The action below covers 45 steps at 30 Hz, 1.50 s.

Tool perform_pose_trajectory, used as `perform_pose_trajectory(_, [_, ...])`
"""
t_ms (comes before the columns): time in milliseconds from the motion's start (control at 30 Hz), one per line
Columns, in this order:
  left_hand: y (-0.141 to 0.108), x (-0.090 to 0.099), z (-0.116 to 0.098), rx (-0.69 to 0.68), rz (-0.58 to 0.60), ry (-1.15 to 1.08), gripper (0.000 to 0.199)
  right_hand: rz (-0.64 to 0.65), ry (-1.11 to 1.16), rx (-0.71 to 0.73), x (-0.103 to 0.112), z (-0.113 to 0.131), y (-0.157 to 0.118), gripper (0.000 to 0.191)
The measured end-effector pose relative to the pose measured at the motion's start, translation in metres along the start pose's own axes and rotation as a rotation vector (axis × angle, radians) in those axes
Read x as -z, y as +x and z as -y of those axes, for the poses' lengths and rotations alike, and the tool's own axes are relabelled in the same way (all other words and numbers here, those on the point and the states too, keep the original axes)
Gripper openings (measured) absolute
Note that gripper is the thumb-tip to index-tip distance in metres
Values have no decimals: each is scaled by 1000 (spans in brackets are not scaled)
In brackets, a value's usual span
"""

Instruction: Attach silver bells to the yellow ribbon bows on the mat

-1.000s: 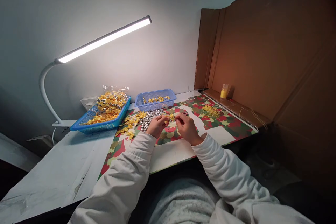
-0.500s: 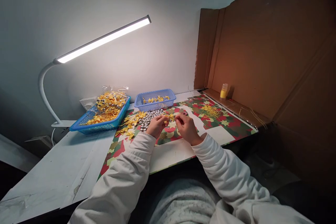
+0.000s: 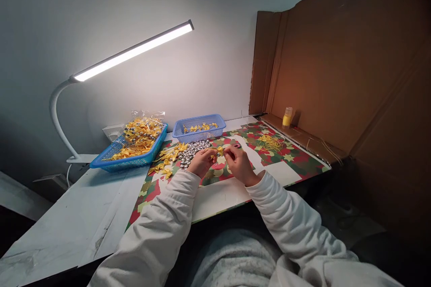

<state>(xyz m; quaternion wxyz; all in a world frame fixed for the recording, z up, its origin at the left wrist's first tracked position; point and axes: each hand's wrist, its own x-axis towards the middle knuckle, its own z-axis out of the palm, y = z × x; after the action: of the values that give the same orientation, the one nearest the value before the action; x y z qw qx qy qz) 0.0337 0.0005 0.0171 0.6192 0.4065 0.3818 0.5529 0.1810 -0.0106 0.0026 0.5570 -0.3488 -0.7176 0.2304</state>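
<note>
Between my two hands, just above the patterned sheet, is a small yellow ribbon bow with a bit of silver by it. My left hand pinches it from the left, thumb against fingers. From the other side, the closed fingertips of my right hand grip its right end; the fingers cover the exact hold. A heap of small shiny silver bells lies behind my left hand. Loose yellow bows are spread to the left of that heap.
A blue basket piled with yellow bows and silver pieces stands left. Another blue basket, holding a few bows, sits behind the bells. Yellow cords lie right, near a small yellow bottle. A lamp reaches overhead; cardboard walls the right.
The yellow bow shows a little more clearly between my fingertips, and my fingers have shifted slightly. Both hands stay in nearly the same place.
</note>
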Motion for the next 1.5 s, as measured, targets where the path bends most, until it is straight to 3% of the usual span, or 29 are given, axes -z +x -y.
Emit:
perform_pose_trajectory(467, [2,3,4,37,36,-8,12,16,-49,70,2,-2,0,16])
perform_pose_trajectory(1067, [-1,0,-1,137,-47,-103,5,-12,-36,87,2,-2,0,15])
perform_pose_trajectory(1333, [0,2,1,96,-14,-42,12,5,-114,184,5,-2,2,17])
perform_pose_trajectory(1500, [1,3,2,78,-2,-26,15,-10,-99,169,4,-3,2,18])
